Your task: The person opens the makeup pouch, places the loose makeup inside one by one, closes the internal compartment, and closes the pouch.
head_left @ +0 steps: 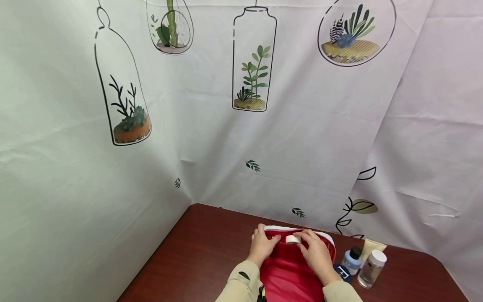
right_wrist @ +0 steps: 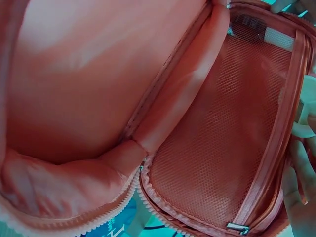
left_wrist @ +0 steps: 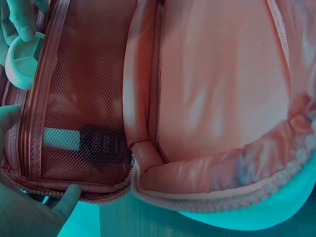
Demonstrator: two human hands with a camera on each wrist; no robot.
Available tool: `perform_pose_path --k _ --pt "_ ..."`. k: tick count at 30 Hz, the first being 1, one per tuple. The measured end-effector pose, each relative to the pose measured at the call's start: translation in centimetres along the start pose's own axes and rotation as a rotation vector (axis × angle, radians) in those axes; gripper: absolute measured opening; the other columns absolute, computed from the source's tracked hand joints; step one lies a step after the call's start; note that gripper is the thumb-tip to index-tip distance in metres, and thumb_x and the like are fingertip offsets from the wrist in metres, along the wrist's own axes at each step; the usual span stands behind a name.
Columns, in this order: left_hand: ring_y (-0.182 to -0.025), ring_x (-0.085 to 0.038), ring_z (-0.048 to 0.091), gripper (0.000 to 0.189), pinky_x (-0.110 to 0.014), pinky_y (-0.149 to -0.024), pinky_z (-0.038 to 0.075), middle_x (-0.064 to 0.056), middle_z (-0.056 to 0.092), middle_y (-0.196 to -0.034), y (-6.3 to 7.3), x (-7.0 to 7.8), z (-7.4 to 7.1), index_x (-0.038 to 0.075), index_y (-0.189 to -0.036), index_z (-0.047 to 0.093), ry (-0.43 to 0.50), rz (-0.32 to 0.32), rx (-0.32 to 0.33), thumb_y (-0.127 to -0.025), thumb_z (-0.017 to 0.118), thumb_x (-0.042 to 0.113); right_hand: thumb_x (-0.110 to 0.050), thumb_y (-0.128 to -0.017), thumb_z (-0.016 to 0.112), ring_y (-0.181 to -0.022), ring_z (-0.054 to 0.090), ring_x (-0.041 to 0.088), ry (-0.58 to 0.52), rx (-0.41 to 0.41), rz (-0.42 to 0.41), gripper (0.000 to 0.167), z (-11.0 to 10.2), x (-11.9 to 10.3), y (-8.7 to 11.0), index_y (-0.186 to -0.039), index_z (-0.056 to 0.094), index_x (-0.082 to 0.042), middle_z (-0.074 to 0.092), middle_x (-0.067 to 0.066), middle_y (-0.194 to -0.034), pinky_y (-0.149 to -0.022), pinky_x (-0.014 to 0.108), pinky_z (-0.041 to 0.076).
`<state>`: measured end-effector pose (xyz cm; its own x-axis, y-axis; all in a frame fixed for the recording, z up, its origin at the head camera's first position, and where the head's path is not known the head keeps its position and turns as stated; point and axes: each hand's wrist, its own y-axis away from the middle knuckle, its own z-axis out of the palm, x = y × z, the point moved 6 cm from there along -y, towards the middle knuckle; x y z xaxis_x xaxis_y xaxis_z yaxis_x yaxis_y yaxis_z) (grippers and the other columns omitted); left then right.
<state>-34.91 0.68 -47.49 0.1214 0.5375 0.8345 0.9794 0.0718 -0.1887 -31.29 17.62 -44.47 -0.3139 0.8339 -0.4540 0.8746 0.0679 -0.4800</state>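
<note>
Softly creased red bag (head_left: 288, 279), mesh pocket (left_wrist: 91, 94), round container (head_left: 291, 239)

In the head view, the bottom edge cuts off the red zippered bag (head_left: 290, 285) and both beige sleeves (head_left: 238, 286); a black-and-yellow object (head_left: 261, 294) by the left sleeve is too cropped to identify. The right hand (head_left: 315, 253) hides part of the white round case (head_left: 292, 239). The cream tube (head_left: 372, 246) is partly behind the light blue bottle (head_left: 351, 263), whose lettering is illegible. Print on the dark label (left_wrist: 102, 143) behind the mesh (left_wrist: 91, 89) is too small to read.
</note>
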Motion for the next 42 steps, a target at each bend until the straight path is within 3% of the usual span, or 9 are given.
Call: perform_pose_path --k 5,16,33,42 --pt "-0.096 -0.034 0.047 0.051 -0.046 -0.080 0.042 -0.013 0.050 -0.101 0.0 -0.2 0.0 0.005 -0.111 0.044 -0.004 -0.001 0.011 -0.076 0.071 0.030 -0.005 -0.075 0.073 -0.096 0.057 0.025 0.064 -0.039 -0.019 0.027 0.3 -0.4 0.1 -0.100 0.069 -0.015 0.061 0.002 -0.096 -0.080 0.047 0.045" --pt "-0.097 -0.036 0.047 0.050 -0.047 -0.080 0.042 -0.014 0.051 -0.102 0.0 -0.2 0.0 0.003 -0.111 0.044 -0.005 -0.003 0.028 -0.077 0.071 0.029 -0.005 -0.071 0.071 -0.094 0.051 0.023 0.184 -0.162 -0.073 0.033 1.8 -1.1 0.7 -0.103 0.067 -0.013 0.061 0.000 -0.097 -0.073 0.042 0.038" --pt "-0.097 -0.035 0.047 0.048 -0.047 -0.080 0.042 -0.014 0.051 -0.102 0.0 -0.2 0.0 0.004 -0.110 0.044 -0.003 -0.008 0.021 -0.077 0.071 0.029 -0.001 -0.069 0.071 -0.095 0.049 0.023 0.178 -0.235 -0.059 0.034 2.6 -1.4 1.2 -0.100 0.065 -0.011 0.064 0.001 -0.097 -0.079 0.048 0.030" --pt "-0.097 -0.035 0.047 0.049 -0.047 -0.080 0.042 -0.014 0.050 -0.102 0.1 -0.4 0.1 0.004 -0.110 0.043 -0.003 -0.013 0.020 -0.078 0.071 0.028 0.002 -0.066 0.071 -0.096 0.045 0.024 0.124 -0.223 -0.038 0.039 3.0 -1.2 1.5 -0.101 0.063 -0.013 0.062 -0.002 -0.094 -0.083 0.050 0.027"
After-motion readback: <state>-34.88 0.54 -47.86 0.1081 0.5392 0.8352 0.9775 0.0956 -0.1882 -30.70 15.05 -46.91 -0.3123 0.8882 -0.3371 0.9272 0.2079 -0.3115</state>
